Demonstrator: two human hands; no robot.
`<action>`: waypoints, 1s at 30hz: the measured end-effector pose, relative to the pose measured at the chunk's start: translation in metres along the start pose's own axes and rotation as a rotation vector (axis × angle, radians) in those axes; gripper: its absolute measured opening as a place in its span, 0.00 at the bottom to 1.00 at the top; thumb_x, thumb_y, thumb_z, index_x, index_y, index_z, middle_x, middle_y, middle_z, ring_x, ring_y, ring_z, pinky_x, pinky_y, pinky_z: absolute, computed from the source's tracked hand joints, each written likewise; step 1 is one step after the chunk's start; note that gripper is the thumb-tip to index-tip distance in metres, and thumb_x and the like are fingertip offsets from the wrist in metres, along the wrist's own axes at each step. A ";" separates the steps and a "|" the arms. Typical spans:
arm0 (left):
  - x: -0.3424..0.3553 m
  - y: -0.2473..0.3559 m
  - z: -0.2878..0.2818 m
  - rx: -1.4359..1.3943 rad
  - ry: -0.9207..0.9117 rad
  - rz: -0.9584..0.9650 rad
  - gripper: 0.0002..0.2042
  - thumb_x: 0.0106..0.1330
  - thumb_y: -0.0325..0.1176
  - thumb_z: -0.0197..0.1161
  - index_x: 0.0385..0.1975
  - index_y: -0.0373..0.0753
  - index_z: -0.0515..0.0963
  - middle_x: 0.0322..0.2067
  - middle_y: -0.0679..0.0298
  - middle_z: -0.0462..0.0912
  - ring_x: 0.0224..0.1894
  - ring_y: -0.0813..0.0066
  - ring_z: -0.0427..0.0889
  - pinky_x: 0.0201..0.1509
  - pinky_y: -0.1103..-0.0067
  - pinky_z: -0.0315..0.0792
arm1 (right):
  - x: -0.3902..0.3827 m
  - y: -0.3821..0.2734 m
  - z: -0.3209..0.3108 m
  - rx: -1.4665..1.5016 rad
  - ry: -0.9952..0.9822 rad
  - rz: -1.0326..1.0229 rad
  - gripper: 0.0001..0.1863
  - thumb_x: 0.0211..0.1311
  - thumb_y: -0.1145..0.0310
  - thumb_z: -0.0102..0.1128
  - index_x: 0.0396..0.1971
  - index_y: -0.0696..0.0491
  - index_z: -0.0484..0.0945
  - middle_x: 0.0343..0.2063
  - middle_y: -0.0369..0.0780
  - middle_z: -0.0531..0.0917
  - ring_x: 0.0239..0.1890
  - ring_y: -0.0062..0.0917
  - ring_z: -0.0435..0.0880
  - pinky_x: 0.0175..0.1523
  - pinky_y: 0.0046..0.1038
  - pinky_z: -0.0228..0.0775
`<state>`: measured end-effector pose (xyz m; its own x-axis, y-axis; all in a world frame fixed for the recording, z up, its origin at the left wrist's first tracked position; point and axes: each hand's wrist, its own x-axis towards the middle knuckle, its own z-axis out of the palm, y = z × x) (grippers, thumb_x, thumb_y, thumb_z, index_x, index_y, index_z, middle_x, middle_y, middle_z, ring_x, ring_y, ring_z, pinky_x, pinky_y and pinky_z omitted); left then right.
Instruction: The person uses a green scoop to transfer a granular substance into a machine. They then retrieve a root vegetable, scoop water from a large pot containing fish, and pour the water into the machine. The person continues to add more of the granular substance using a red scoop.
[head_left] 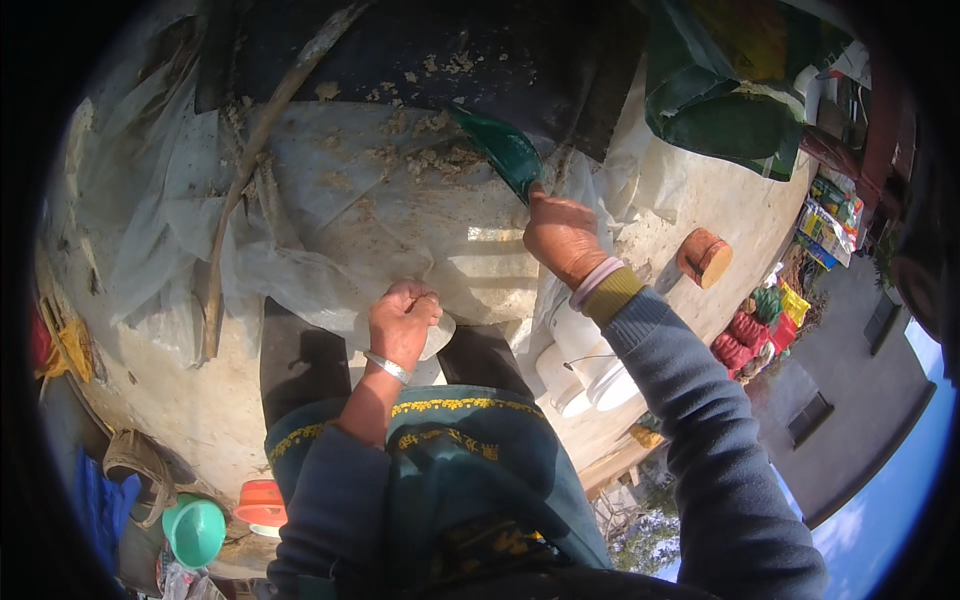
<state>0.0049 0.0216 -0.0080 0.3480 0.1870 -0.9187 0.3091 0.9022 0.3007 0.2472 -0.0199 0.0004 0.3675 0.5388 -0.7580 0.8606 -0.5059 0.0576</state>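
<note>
My right hand (560, 230) grips a dark green plastic scoop (499, 150), which reaches up-left over pale crumbly bits (440, 162) on translucent plastic sheeting (350, 220). Lower and to the left, my left hand (405, 325) is closed on the sheeting's near part, though exactly what its fingers pinch is hard to make out. A dark mat (420, 50) with scattered bits lies beyond the scoop. A long bare stick (250, 150) lies across the plastic at the left.
White containers (590, 375) and an orange-brown cylinder (703, 258) stand on the pale ground at right. Green plastic (720, 120) lies top right. Colourful sacks (760, 330) line the right edge. A turquoise basin (193, 530), red bowls (261, 500) and a basket (138, 470) are lower left.
</note>
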 end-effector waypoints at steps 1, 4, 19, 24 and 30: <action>0.001 -0.001 0.000 -0.014 0.001 0.011 0.03 0.60 0.25 0.57 0.32 0.33 0.74 0.25 0.64 0.78 0.25 0.82 0.75 0.30 0.85 0.70 | 0.013 0.008 -0.005 -0.021 0.046 0.085 0.19 0.53 0.72 0.46 0.47 0.58 0.71 0.28 0.49 0.82 0.32 0.43 0.82 0.37 0.39 0.73; 0.001 -0.004 -0.002 0.027 0.005 0.008 0.03 0.60 0.23 0.57 0.32 0.31 0.75 0.26 0.63 0.78 0.25 0.81 0.76 0.30 0.84 0.71 | 0.073 0.029 -0.023 -0.130 0.152 0.210 0.17 0.59 0.70 0.44 0.46 0.61 0.72 0.31 0.49 0.83 0.33 0.40 0.83 0.37 0.36 0.75; 0.001 0.021 -0.001 -0.003 0.062 0.058 0.04 0.57 0.20 0.53 0.29 0.30 0.75 0.23 0.64 0.78 0.23 0.81 0.75 0.30 0.84 0.71 | 0.014 -0.018 -0.032 -0.201 -0.102 -0.086 0.23 0.55 0.72 0.47 0.52 0.60 0.68 0.26 0.47 0.83 0.31 0.40 0.83 0.35 0.38 0.73; 0.002 0.017 -0.003 -0.018 0.050 0.039 0.05 0.57 0.20 0.53 0.29 0.30 0.75 0.24 0.64 0.78 0.23 0.81 0.75 0.31 0.84 0.71 | 0.073 0.048 -0.065 -0.185 0.008 0.191 0.16 0.54 0.71 0.47 0.43 0.56 0.76 0.31 0.50 0.82 0.36 0.42 0.82 0.39 0.36 0.74; 0.006 0.013 -0.004 0.030 0.032 0.041 0.03 0.60 0.23 0.56 0.32 0.34 0.75 0.24 0.65 0.78 0.24 0.81 0.75 0.28 0.86 0.69 | 0.068 0.026 -0.005 -0.183 -0.023 0.181 0.18 0.54 0.70 0.47 0.45 0.52 0.76 0.33 0.51 0.82 0.38 0.42 0.82 0.43 0.38 0.73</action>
<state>0.0071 0.0360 -0.0104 0.3329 0.2361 -0.9129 0.3221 0.8814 0.3454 0.2968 0.0070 -0.0462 0.5154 0.4342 -0.7388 0.8317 -0.4614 0.3089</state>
